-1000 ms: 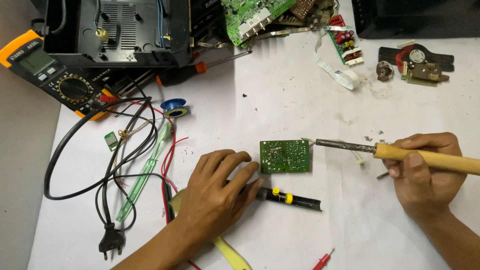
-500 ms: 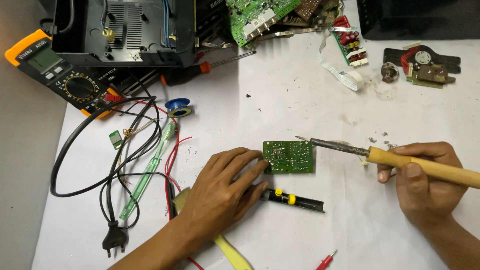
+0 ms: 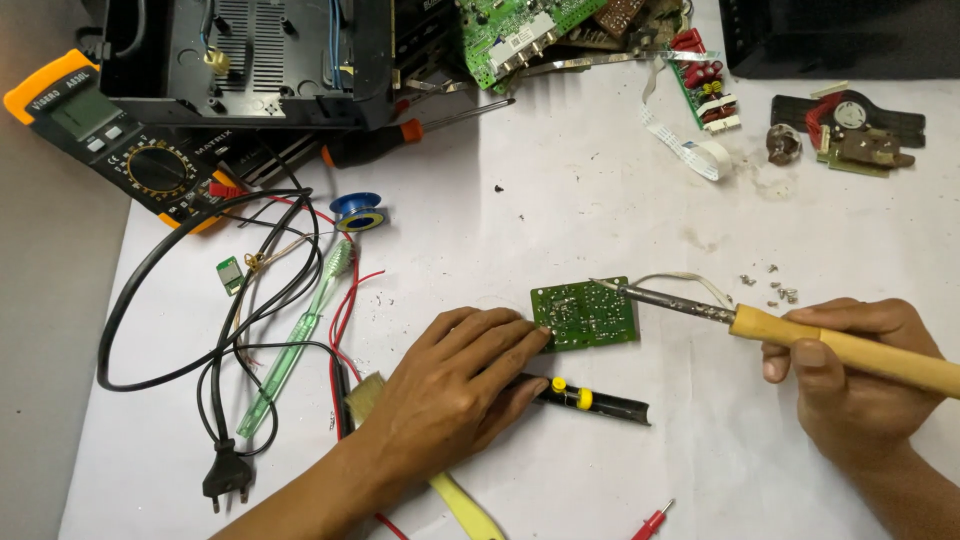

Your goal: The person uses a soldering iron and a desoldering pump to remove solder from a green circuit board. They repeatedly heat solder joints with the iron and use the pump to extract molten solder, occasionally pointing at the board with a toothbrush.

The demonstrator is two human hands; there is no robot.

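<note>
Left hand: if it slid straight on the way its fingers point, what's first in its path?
The small green circuit board; the left hand already has fingertips at its near-left edge. Height above the sheet is hard to judge.

a left hand (image 3: 455,385) steadies a small green circuit board (image 3: 585,314) on a white table (image 3: 560,200). the right hand (image 3: 850,375) grips a wooden-handled soldering iron (image 3: 790,331), tip on the board's upper edge. a multimeter (image 3: 120,140) lies well apart.
</note>
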